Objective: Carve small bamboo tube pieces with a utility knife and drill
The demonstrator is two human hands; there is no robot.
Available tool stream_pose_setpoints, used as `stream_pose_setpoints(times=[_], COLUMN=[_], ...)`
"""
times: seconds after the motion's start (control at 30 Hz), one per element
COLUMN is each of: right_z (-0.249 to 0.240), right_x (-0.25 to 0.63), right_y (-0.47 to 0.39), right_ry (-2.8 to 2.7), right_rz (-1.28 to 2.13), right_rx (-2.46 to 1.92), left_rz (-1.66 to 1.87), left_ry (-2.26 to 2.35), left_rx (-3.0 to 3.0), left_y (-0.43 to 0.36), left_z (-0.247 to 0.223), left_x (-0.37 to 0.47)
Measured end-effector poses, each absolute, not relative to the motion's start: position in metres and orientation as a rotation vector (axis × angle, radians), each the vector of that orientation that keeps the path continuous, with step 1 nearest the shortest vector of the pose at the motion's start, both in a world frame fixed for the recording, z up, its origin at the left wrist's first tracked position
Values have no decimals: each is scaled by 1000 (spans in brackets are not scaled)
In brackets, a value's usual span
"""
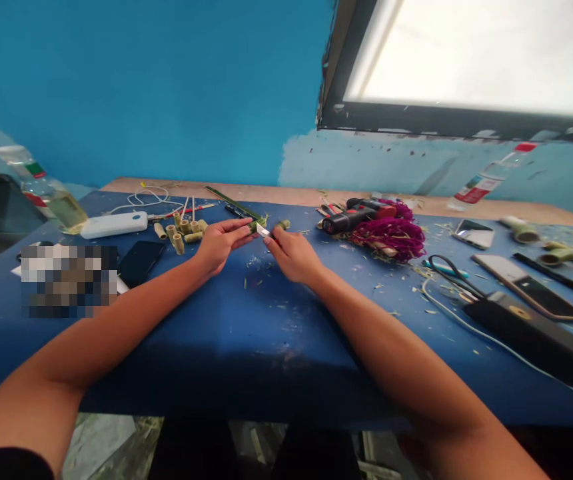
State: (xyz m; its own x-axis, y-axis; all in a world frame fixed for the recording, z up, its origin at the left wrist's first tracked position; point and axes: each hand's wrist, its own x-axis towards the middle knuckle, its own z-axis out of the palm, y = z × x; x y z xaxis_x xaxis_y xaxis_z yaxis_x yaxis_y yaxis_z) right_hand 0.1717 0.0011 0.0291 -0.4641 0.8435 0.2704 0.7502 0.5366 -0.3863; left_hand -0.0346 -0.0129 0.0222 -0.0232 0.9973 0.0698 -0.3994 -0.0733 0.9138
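Apparently, green bamboo (253, 227) lies against the left fingers (237, 235).

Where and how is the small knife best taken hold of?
I would grip the knife by its handle end, coming from the right. The bare blade points left, toward the left hand, while the right hand closes around the other end. The handle itself is hidden there.

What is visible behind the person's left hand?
Beyond the left hand, a long green strip and a slim dark object show. Whatever lies directly beneath the palm is covered.
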Motion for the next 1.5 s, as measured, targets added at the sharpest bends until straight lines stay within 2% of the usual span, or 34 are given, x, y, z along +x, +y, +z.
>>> stream_pose_setpoints(times=[0.73, 1.2, 1.3, 1.43, 1.5], right_z=[29, 25, 20, 17, 19], right_x=[174, 177, 189, 236, 256], right_y=[-1, 10, 32, 68, 75], right_ry=[-2396, -2444, -2341, -1923, -1849], right_rz=[419, -4, -13, 77, 76], right_rx=[-1129, -1279, -1328, -1644, -1619], left_rz=[1312, 1312, 1300, 1258, 1259], left_ry=[928, 993, 1066, 1091, 1080], left_rx=[803, 821, 844, 828, 789], left_y=[-19, -18, -15, -15, -16], left_z=[27, 37, 39, 43, 44], left_x=[-31, -27, -32, -36, -35])
